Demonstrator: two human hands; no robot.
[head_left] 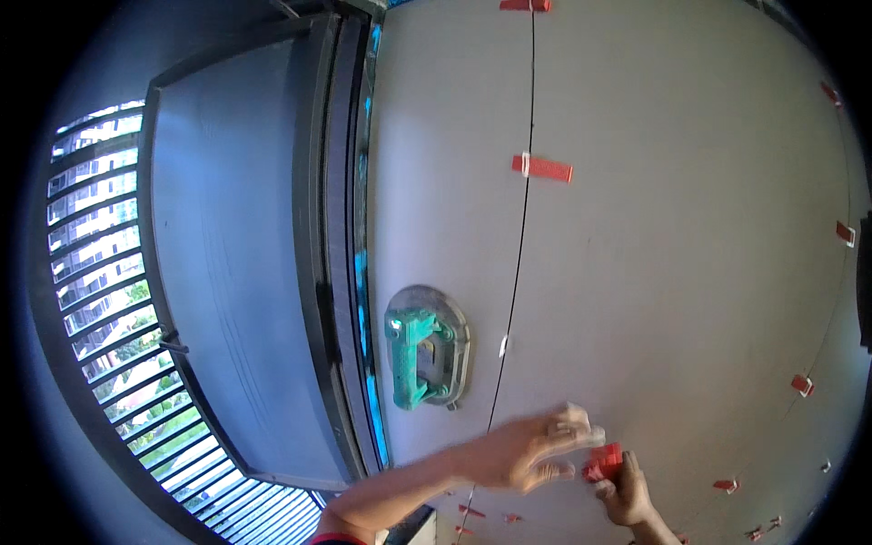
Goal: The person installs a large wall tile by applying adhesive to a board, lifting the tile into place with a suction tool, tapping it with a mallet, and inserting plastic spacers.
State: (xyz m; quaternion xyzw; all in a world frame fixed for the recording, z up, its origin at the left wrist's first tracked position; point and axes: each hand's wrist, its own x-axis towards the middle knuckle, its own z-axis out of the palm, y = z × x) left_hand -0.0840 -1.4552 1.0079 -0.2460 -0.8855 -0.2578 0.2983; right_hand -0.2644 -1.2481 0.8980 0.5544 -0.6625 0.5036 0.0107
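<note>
My right hand (629, 490) is closed around several red tile-levelling wedges (601, 462), bunched between thumb and fingers. Just to their left, my left hand (543, 447) reaches toward them with thumb and fingers apart and nothing visible between them. Both hands are in front of a large grey-beige tile wall (672, 272). A dark joint runs down the wall, and a white levelling clip (503, 346) sticks out of it without a wedge. Higher on the same joint, a red wedge (545, 169) sits in its white clip.
A suction lifter (420, 359) with a green handle is stuck to the tile left of the joint. More wedged clips (802, 385) line the joints at the right and below. At the left stand a dark-framed window panel (245, 245) and a slatted railing (109, 300).
</note>
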